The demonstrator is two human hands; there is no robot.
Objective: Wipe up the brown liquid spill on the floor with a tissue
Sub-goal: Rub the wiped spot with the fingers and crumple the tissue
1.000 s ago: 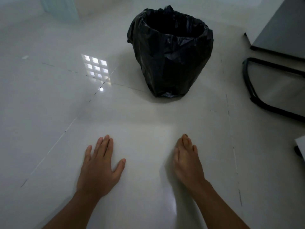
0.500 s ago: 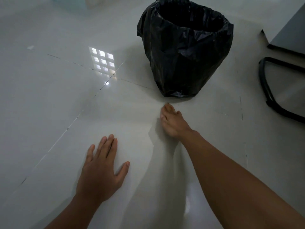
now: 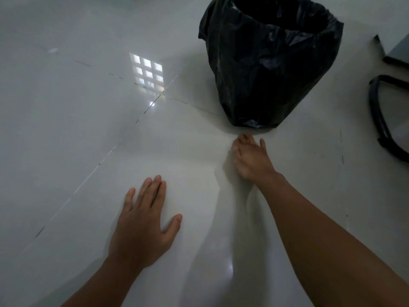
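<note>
My left hand (image 3: 143,222) lies flat on the glossy white tiled floor (image 3: 66,140), palm down, fingers spread, holding nothing. My right hand (image 3: 252,158) reaches forward with the arm stretched out; its fingertips rest on the floor just in front of the base of a bin lined with a black bag (image 3: 270,63). The right fingers are apart and no object shows in them. No tissue and no brown liquid can be seen on the floor in this view.
A black curved chair base (image 3: 380,120) stands at the right edge. A dark grey furniture corner (image 3: 396,54) sits at the upper right. A bright window reflection (image 3: 147,74) shines on the tiles left of the bin.
My right hand has slid forward across the floor from beside the left hand to the foot of the bin. The view has moved closer to the bin. The left hand stays flat.
</note>
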